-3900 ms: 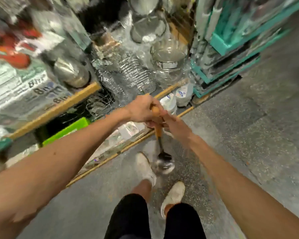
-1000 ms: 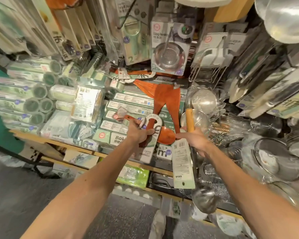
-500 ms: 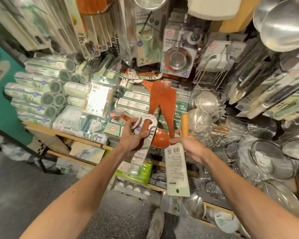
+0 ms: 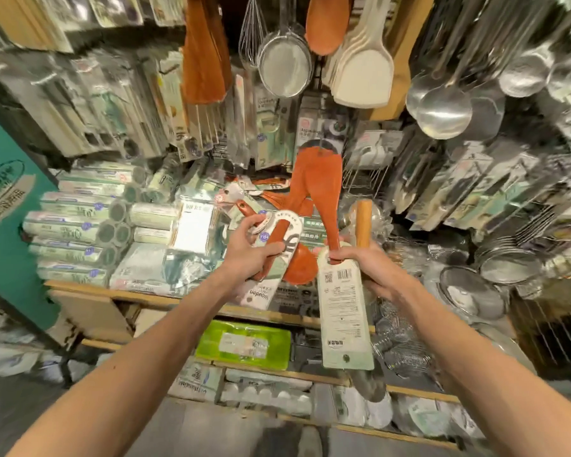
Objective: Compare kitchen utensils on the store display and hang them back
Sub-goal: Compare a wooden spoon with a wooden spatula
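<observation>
Display rack (image 4: 152,293) is filling the whole view behind both hands, packed with packaged kitchenware. Teal panel (image 4: 7,258) is standing far out past the left hand's outer side. Stacked wrap rolls (image 4: 70,222) are lying on the shelf between that panel and the left hand. Steel ladles (image 4: 442,110) are hanging above and outward of the right hand. White spatulas (image 4: 363,70) are hanging straight above the right hand, and a mesh strainer (image 4: 284,67) is hanging above the gap between the hands. Green box (image 4: 241,344) is sitting on the lower shelf under the left wrist.

Left hand (image 4: 248,255) is curling its fingers and thumb round a red-brown spoon (image 4: 295,263) and its spoon card (image 4: 287,225). The spoon bowl is sticking out toward the right hand, just beside it.

Right hand (image 4: 373,272) is gripping two items. Thumb and forefinger are pinching the handle of a red-brown spatula (image 4: 320,179), blade pointing up above the hand. Its label card (image 4: 343,308) is hanging down below the hand.

A pale-handled ladle (image 4: 363,222) is also running through the right fist. Its handle is poking up beside the spatula, its steel bowl showing below the card.
</observation>
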